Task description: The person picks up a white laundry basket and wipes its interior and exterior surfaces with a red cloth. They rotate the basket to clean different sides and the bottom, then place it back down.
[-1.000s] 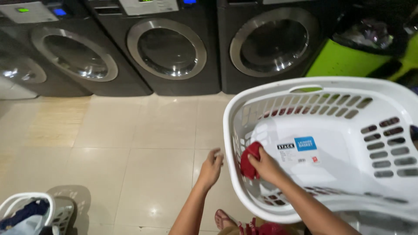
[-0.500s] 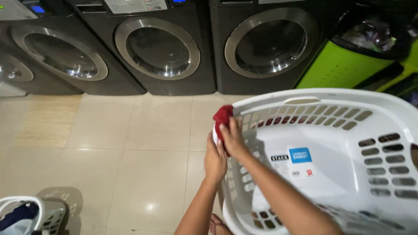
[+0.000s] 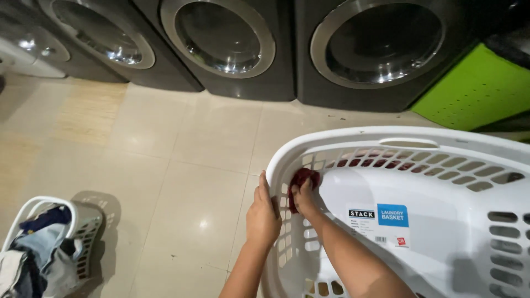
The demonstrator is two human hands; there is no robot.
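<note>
Though near blue-white label [image 3: 381, 223], red cloth [image 3: 302, 177]

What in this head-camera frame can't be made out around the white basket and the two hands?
- Right hand: its fingers are hidden behind the red cloth they press on the basket wall.
- White laundry basket: its right and near sides run off the frame.
- Left hand: its palm lies against the basket's outside, unseen.
- Small basket of clothes: cut by the left and bottom edges; single garments cannot be told apart.
- Washer drums: dark, reflective glass hides the insides.
</note>
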